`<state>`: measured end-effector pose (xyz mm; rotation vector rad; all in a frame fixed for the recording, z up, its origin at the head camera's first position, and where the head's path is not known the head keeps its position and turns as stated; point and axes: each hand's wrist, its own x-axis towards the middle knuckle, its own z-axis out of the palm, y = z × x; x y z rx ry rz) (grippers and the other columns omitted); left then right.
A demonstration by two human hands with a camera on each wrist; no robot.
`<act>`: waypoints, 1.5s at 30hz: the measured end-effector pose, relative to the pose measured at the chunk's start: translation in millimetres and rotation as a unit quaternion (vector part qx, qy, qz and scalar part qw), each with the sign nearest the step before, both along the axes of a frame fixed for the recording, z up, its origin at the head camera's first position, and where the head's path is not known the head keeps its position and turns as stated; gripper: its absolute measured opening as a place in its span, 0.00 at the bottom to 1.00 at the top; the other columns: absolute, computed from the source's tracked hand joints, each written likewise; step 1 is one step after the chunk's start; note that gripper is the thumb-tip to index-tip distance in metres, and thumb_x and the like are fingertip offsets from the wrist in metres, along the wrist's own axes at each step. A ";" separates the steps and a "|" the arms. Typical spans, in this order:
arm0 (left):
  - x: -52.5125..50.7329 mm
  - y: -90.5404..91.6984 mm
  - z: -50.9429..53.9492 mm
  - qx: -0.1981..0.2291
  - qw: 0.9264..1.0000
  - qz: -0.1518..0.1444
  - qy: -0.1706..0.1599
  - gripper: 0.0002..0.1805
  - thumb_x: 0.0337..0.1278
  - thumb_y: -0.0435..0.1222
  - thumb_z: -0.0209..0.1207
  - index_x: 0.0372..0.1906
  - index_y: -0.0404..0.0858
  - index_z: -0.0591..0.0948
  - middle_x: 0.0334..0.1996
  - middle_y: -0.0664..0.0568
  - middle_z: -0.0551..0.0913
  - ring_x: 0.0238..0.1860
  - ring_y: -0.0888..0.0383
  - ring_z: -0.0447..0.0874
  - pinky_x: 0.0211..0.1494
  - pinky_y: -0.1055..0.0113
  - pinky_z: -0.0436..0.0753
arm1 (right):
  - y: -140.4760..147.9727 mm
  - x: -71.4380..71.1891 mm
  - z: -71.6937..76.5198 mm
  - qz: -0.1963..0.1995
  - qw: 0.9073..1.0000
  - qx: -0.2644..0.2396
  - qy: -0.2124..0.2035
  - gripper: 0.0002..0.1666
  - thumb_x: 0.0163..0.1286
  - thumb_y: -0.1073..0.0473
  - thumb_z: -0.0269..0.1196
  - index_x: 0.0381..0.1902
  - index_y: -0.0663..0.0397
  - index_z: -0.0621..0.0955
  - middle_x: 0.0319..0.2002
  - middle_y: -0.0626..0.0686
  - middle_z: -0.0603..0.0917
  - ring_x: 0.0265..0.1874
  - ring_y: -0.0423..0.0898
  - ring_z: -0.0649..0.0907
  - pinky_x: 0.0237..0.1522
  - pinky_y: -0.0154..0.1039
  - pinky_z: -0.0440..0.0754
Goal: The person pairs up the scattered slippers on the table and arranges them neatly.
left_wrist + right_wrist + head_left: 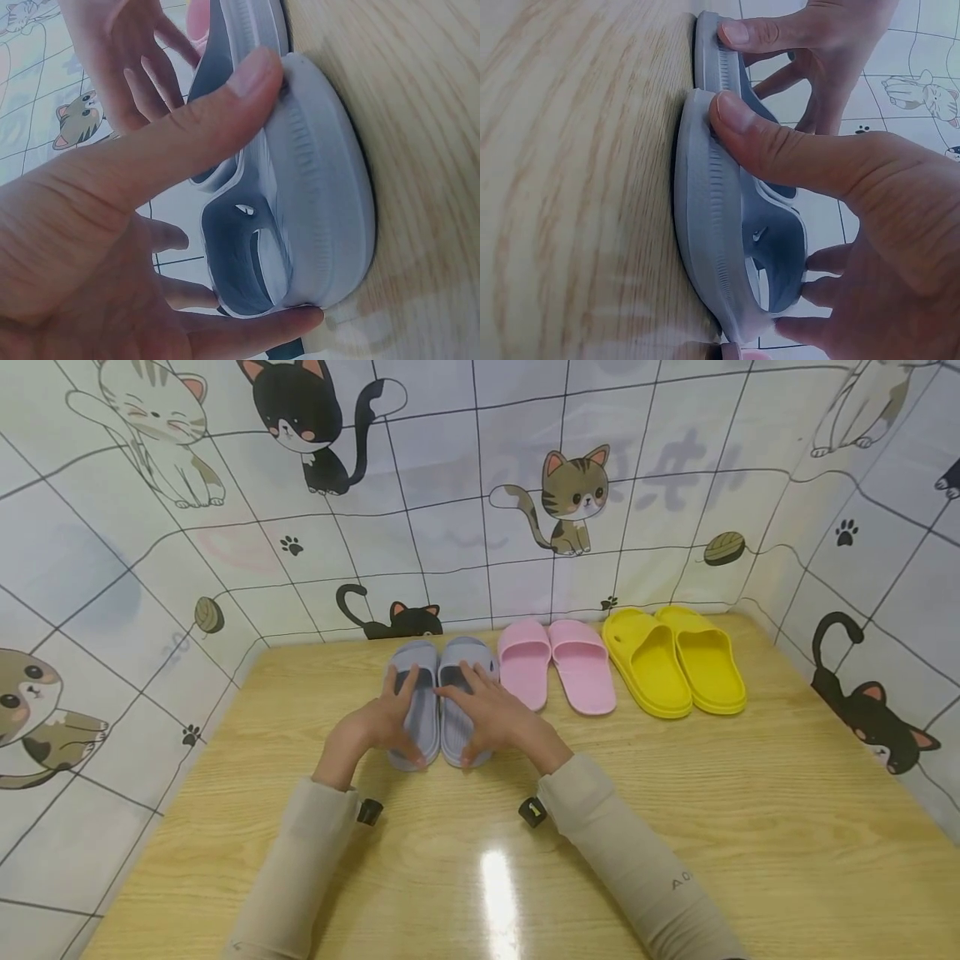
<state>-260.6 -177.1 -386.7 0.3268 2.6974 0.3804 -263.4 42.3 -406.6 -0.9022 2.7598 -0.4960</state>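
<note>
Two grey slippers stand side by side on the wooden table, toes toward the back wall. My left hand (372, 723) lies over the left grey slipper (413, 654), fingers spread; its thumb (251, 79) touches the heel edge and its fingertips reach the strap end. Over the right grey slipper (467, 649) my right hand (495, 714) is spread likewise. In the right wrist view its thumb (735, 112) rests on the heel edge, with the other fingertips beside the strap. The fingers of both hands look extended rather than wrapped round the slippers.
Pink slippers (585, 681) stand right of the grey pair, near my right hand. Yellow slippers (708, 668) are farther right. Cat-patterned walls (442, 543) bound the wooden tabletop (442, 877) at the back and both sides.
</note>
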 end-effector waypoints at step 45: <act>-6.9 -8.1 -4.6 0.042 0.999 0.003 0.028 0.81 0.39 0.49 0.83 0.84 0.46 0.30 0.80 0.26 0.25 0.73 0.20 0.60 0.75 0.33 0.66 | 0.7 -1.4 -1.4 -0.041 0.998 -0.043 -0.017 0.54 0.49 0.52 0.84 0.73 0.46 0.71 0.83 0.70 0.38 0.81 0.73 0.42 0.78 0.63 0.62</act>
